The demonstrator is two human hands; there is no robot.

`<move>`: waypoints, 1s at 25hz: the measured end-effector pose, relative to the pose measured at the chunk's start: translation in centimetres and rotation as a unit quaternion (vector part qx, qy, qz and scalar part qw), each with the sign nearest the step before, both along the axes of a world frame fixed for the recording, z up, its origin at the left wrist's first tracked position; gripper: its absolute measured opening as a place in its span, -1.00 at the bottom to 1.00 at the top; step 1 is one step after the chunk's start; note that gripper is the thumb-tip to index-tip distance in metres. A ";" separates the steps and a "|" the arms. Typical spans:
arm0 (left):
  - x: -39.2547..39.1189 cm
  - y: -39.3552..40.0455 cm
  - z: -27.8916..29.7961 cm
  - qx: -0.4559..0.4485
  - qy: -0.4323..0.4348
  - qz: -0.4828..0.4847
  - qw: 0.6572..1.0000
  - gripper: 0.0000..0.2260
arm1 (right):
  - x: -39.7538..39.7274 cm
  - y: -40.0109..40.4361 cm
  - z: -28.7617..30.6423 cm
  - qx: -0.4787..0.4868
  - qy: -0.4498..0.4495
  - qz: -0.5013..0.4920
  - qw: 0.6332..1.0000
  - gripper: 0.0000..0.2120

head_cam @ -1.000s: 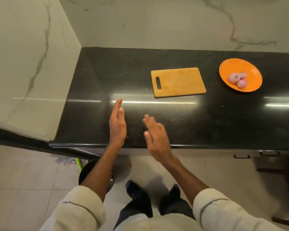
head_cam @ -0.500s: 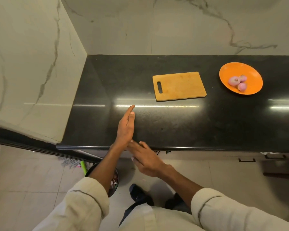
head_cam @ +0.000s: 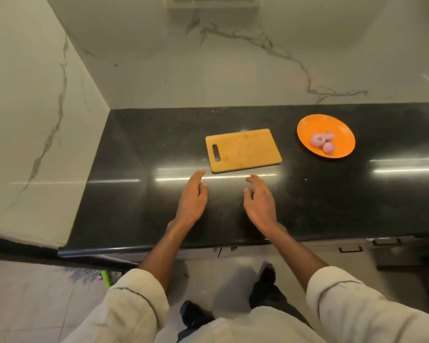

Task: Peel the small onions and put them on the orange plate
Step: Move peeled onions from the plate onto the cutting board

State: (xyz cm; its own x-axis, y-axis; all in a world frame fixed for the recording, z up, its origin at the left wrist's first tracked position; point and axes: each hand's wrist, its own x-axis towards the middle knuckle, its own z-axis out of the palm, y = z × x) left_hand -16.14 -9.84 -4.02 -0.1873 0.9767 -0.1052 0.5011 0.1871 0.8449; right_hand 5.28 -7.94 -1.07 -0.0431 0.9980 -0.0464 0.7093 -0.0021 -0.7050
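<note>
Three peeled pink small onions (head_cam: 322,141) lie together on the orange plate (head_cam: 337,127), which sits at the right of the black counter. My left hand (head_cam: 192,200) and my right hand (head_cam: 260,203) hover side by side over the counter, just in front of the wooden cutting board (head_cam: 243,150). Both hands are flat with fingers apart and hold nothing. The plate is well to the right of my right hand.
The black counter (head_cam: 139,194) meets marble walls at the back and left. Its front edge runs below my wrists. Drawer handles (head_cam: 351,249) show under the counter at right. A green-handled thing (head_cam: 106,278) lies on the floor.
My right hand has come up from below the counter edge and both hands have moved forward over the counter toward the cutting board. The camera view has tilted upward.
</note>
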 end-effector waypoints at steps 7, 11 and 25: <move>6.3 9.2 -0.1 -0.041 0.190 -0.058 0.979 -0.43 | 5.8 13.4 -1.3 -0.068 -0.235 0.143 0.959 -0.37; 9.4 10.9 -1.2 -0.121 0.288 -0.069 0.948 -0.32 | 8.3 14.8 -3.0 -0.095 -0.263 0.171 0.945 -0.34; 11.1 8.4 -2.3 -0.070 0.369 -0.128 0.918 -0.36 | 11.4 11.9 -3.1 -0.050 -0.257 0.109 0.959 -0.38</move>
